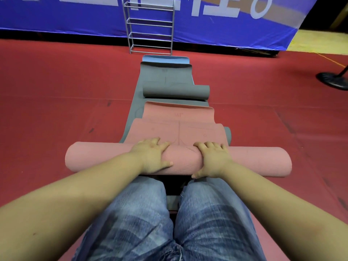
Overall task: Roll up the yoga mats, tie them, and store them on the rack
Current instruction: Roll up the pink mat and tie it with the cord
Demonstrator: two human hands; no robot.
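On the red floor (56, 91), just ahead of the person's jeans-clad knees (207, 213), a pink yoga mat (113, 159) is lying crosswise, partly rolled, its flat part stretching away. Both hands are pressing on the roll: the left hand (152, 155) and the right hand (212, 159) are lying over its top with fingers spread, thumbs on its near side. Beyond, a grey mat (175, 91) is sitting partly rolled over a blue mat (165, 58). Farther off, a metal rack (150, 27) is standing against a blue banner (56, 16).
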